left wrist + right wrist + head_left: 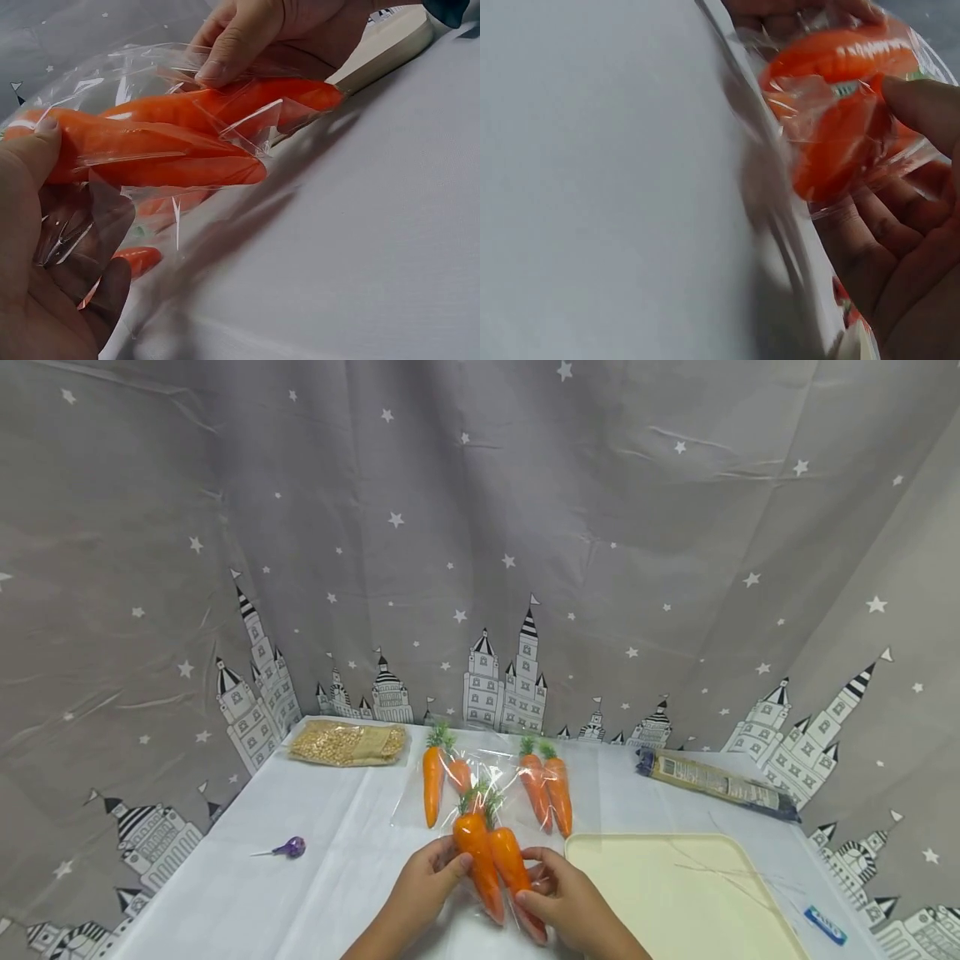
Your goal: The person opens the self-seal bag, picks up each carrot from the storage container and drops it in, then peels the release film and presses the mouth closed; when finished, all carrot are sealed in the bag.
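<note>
Between both hands is a clear plastic bag [255, 139] with two orange toy-like carrots [474, 852] in it, their green tops pointing away from me. My left hand [427, 881] grips the bag's left side, its thumb on one carrot in the left wrist view. On the other side my right hand [564, 893] pinches the bag at the second carrot [840, 150], thumb on top and fingers beneath. The bag is held above the white table. Just beyond it lie more bagged carrots, a left pair [432, 785] and a right pair [557, 793].
A cream tray [645, 885] stands right of my right hand, with a small blue packet [825, 925] beyond its right edge. At the back lie a bag of tan kernels [337, 743] and a long dark-ended packet [716, 783]. A purple lollipop [294, 847] is on the left.
</note>
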`<state>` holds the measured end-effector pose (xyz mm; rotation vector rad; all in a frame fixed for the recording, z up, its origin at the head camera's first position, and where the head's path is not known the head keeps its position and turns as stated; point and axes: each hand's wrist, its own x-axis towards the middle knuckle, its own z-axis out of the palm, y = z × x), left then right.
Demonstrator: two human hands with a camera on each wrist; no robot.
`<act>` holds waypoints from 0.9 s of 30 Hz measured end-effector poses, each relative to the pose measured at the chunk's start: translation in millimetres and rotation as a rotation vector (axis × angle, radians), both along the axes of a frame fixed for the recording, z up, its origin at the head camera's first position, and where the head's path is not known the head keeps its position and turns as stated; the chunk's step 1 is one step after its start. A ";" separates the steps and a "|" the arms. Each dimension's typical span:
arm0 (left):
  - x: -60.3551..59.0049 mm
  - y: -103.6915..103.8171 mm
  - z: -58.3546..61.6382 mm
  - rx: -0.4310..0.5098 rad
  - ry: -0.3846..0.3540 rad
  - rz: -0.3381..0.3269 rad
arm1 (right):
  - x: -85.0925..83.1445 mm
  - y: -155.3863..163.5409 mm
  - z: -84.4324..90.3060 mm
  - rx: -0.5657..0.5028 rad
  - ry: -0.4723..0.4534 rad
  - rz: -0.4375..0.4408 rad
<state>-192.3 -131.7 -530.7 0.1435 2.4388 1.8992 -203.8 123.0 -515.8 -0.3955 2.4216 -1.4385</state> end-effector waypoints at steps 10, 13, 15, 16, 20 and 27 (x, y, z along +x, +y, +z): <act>1.5 0.2 -0.5 0.076 0.018 0.081 | 7.4 -16.4 -3.9 -0.190 -0.124 -0.065; 1.7 -1.1 0.1 0.085 -0.010 0.110 | 10.7 -20.9 -4.8 -0.261 -0.152 -0.076; 2.6 -2.4 1.1 0.077 -0.029 0.129 | 12.3 -24.1 -6.1 -0.293 -0.165 -0.082; 3.1 -3.3 1.6 0.066 -0.041 0.138 | 13.1 -25.8 -7.0 -0.302 -0.172 -0.085; 5.8 -9.2 4.3 0.051 -0.092 0.166 | 15.7 -34.8 -9.0 -0.315 -0.211 -0.095; 12.4 -25.7 7.8 0.037 -0.118 0.187 | 22.5 -57.7 -8.0 -0.347 -0.243 -0.099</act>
